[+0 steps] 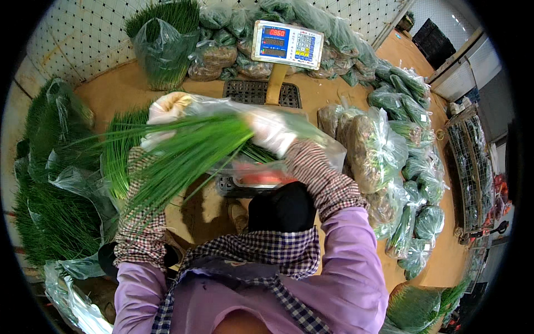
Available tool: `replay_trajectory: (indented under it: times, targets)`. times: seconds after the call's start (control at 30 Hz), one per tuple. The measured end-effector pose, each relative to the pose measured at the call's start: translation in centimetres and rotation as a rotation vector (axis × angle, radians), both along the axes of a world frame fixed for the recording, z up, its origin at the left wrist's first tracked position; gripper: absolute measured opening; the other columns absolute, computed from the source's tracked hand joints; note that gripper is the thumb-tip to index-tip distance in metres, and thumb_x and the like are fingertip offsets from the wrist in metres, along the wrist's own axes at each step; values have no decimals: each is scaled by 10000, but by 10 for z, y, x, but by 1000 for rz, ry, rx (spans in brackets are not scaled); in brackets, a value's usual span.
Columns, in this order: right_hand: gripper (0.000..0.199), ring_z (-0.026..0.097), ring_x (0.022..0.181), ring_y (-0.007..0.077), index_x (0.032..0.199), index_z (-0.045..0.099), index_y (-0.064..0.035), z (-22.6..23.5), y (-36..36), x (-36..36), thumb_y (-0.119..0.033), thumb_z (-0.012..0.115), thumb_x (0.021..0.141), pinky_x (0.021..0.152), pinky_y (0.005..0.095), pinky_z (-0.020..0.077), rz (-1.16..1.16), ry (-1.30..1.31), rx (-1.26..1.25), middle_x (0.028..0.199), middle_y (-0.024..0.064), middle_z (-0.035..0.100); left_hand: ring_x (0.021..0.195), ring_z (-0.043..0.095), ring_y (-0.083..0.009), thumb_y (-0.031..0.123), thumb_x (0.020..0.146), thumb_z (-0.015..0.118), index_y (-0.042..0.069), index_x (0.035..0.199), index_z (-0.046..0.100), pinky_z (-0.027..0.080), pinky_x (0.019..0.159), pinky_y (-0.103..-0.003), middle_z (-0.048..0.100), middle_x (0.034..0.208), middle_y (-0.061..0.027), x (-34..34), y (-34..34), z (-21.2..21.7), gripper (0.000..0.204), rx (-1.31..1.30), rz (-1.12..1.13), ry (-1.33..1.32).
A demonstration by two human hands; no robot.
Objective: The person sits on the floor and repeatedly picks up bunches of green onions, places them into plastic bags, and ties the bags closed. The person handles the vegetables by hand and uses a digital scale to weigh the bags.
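In a white glove, my right hand [271, 132] is closed around the butt end of a bunch of chives [206, 140]. Their long green leaves fan out to the left, across my left forearm. A clear plastic bag [325, 146] lies over the scale, and its film surrounds my right hand. My left hand [166, 116], also gloved, has its fingers curled at the bag's left end; leaves partly cover it. Below the bag shows part of the scale's red and silver base [261, 177]. More loose chives [118, 150] stand just left of my left hand.
The scale's lit display [287, 44] rises on a post beyond a black grate platform [236, 92]. Filled bags [378, 150] line the right side, others [222, 58] the back wall. Large bundles of chives [55, 206] crowd the left. A wire cage cart [473, 167] stands far right.
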State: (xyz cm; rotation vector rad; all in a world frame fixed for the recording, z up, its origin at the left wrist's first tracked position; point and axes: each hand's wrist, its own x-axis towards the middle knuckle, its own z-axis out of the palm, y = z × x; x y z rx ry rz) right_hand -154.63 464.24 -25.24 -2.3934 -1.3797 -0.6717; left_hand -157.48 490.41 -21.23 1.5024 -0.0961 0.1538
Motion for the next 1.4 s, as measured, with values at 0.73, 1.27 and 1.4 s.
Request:
replay_trajectory:
  times: [0.73,1.27,1.4]
  targets:
    - [224,553,855,200,981,576,-57,-178,208,-52,-131,455,808,705,294,475,395,231,-1052,918,76,593,657,479,-85,74,817,510,1,1023,560,415,598,-221,582,881,-48,-130,169,-127,225,138,793,291]
    - [361,594,838,229,1066,457,-10,-147,274,-31,-42,572,725,728,319,493,-949,1217,-244,895,160,586,823,539,-147,58,822,509,-9,977,579,420,759,-247,584,897,-82,-184,171,-152,182,347,947,235]
    - [326,564,702,172,1058,451,21,-160,230,-6,-29,521,744,620,245,503,-225,1741,501,824,106,568,786,517,-114,52,831,499,2,986,576,417,729,-229,572,891,-55,-182,164,-144,181,197,887,252]
